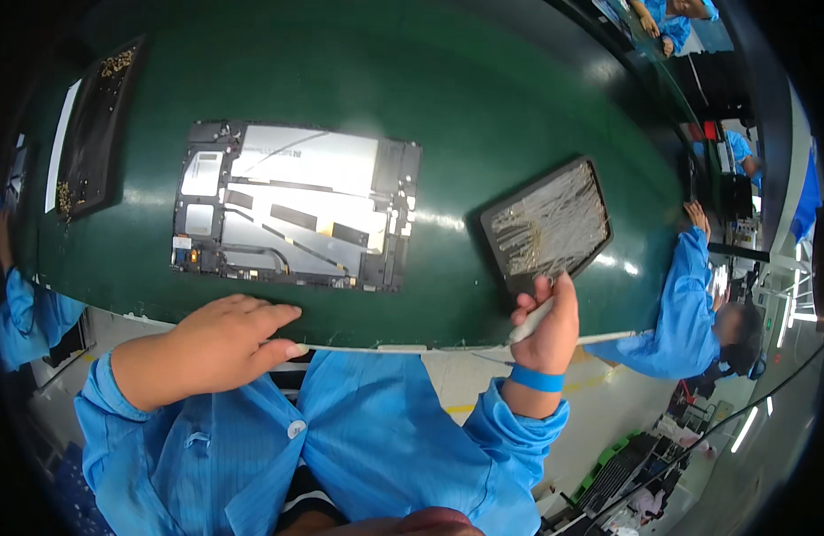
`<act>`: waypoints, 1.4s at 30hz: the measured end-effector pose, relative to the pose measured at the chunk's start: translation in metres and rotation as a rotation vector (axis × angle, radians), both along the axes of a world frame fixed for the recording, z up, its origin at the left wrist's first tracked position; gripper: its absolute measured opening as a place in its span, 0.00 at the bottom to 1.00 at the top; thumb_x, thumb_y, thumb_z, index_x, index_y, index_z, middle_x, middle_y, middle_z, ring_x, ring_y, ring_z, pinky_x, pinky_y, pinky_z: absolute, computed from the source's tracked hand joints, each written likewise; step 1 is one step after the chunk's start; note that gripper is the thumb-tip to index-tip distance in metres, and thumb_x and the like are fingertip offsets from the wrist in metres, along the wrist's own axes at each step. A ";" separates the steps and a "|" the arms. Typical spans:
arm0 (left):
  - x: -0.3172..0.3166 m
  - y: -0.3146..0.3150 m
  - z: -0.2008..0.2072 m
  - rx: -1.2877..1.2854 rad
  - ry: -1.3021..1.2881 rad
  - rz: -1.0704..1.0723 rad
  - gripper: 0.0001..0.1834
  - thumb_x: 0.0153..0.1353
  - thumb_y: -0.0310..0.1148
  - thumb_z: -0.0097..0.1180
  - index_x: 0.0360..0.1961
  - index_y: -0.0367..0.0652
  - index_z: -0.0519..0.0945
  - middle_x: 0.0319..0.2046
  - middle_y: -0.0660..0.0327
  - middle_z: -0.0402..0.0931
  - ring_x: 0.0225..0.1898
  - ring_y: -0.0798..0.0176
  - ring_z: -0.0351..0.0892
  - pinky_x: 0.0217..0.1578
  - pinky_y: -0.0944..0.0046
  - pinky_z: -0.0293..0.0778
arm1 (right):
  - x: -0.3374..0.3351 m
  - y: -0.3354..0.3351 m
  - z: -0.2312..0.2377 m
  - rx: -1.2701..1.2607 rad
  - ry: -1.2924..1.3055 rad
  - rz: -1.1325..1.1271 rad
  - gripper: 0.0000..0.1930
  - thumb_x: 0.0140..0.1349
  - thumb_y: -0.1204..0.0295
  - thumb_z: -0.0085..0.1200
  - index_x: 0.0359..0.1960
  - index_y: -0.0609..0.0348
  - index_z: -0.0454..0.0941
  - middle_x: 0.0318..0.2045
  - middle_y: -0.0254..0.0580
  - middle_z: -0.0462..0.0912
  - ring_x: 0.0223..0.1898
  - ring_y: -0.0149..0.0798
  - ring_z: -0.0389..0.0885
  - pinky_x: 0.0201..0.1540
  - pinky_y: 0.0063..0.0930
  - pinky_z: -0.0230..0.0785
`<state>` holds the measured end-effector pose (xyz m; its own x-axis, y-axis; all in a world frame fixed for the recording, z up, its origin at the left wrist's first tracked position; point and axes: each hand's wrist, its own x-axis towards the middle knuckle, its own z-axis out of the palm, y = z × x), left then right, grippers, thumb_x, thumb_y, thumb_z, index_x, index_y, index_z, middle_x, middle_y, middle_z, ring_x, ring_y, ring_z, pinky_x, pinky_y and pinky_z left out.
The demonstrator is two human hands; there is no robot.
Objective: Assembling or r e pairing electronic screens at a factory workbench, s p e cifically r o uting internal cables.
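My left hand rests at the front edge of the table, fingers stretched out, holding nothing. Beyond it lies an opened tablet-like device with silver panels, black cables and a dark frame. My right hand, with a blue band at the wrist, is closed around a white pen-shaped tool. Its fingertips are at the near corner of a black tray. Many thin, pale strips fill that tray. Whether my fingers also touch a strip cannot be made out.
Another black tray with small gold-coloured parts stands at the far left, beside a white strip. A co-worker's blue sleeve reaches the table's right end. Another blue sleeve shows at the left. The green table has a pale front edge.
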<state>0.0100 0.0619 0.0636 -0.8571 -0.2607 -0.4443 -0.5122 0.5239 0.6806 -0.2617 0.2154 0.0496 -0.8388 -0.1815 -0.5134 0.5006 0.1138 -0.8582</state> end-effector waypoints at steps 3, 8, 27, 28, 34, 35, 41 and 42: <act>-0.004 0.002 0.002 -0.021 0.052 0.009 0.22 0.52 0.42 0.47 0.43 0.36 0.68 0.35 0.48 0.70 0.39 0.50 0.68 0.42 0.59 0.64 | -0.003 0.001 0.001 0.001 0.072 0.029 0.14 0.55 0.64 0.43 0.39 0.59 0.66 0.27 0.36 0.73 0.18 0.29 0.68 0.14 0.20 0.60; -0.010 -0.001 0.003 0.034 0.128 -0.053 0.22 0.52 0.41 0.47 0.43 0.35 0.68 0.35 0.49 0.70 0.39 0.51 0.68 0.41 0.60 0.64 | 0.009 0.010 0.022 -0.028 0.172 -0.098 0.13 0.52 0.64 0.46 0.32 0.61 0.68 0.26 0.36 0.74 0.20 0.31 0.70 0.17 0.19 0.61; -0.005 0.011 -0.026 0.290 0.661 0.285 0.09 0.52 0.29 0.46 0.34 0.37 0.72 0.26 0.55 0.72 0.30 0.53 0.71 0.31 0.61 0.66 | 0.112 -0.049 -0.012 -0.021 -0.155 1.184 0.07 0.54 0.72 0.43 0.30 0.61 0.72 0.21 0.31 0.72 0.20 0.22 0.67 0.23 0.15 0.61; -0.005 0.011 -0.033 0.210 0.679 0.285 0.09 0.52 0.29 0.47 0.34 0.37 0.73 0.26 0.55 0.72 0.30 0.54 0.71 0.31 0.61 0.66 | 0.113 -0.051 -0.010 -0.016 -0.193 1.134 0.07 0.54 0.72 0.44 0.30 0.61 0.72 0.21 0.31 0.72 0.20 0.22 0.67 0.22 0.15 0.61; -0.005 0.014 -0.039 -0.456 0.676 0.192 0.11 0.43 0.28 0.53 0.31 0.40 0.74 0.27 0.60 0.71 0.34 0.58 0.69 0.33 0.63 0.66 | 0.113 -0.049 -0.016 -0.019 -0.213 1.194 0.08 0.54 0.71 0.44 0.30 0.62 0.72 0.23 0.33 0.74 0.19 0.23 0.67 0.22 0.15 0.61; -0.005 0.015 -0.038 -0.475 0.696 0.208 0.11 0.42 0.28 0.54 0.31 0.41 0.74 0.27 0.61 0.70 0.34 0.58 0.69 0.33 0.63 0.66 | 0.112 -0.047 -0.017 -0.028 -0.171 1.189 0.08 0.55 0.71 0.43 0.30 0.62 0.72 0.23 0.34 0.74 0.20 0.23 0.67 0.22 0.15 0.61; -0.006 0.013 -0.044 -0.575 0.764 0.214 0.10 0.40 0.28 0.54 0.28 0.40 0.74 0.27 0.61 0.69 0.34 0.59 0.68 0.33 0.64 0.64 | 0.114 -0.050 -0.015 -0.035 -0.233 1.063 0.11 0.56 0.68 0.42 0.33 0.63 0.71 0.27 0.37 0.75 0.23 0.25 0.69 0.23 0.17 0.63; -0.006 0.012 -0.045 -0.612 0.771 0.209 0.10 0.40 0.27 0.54 0.28 0.39 0.74 0.27 0.61 0.69 0.34 0.60 0.68 0.33 0.64 0.64 | 0.115 -0.051 -0.014 -0.032 -0.301 0.996 0.12 0.57 0.67 0.42 0.35 0.63 0.70 0.28 0.38 0.75 0.24 0.27 0.69 0.23 0.17 0.64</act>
<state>0.0041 0.0737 0.0182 -0.7653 -0.4364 0.4732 -0.1670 0.8446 0.5087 -0.1470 0.1640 0.0353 -0.1398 -0.7388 -0.6593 0.3861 0.5724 -0.7234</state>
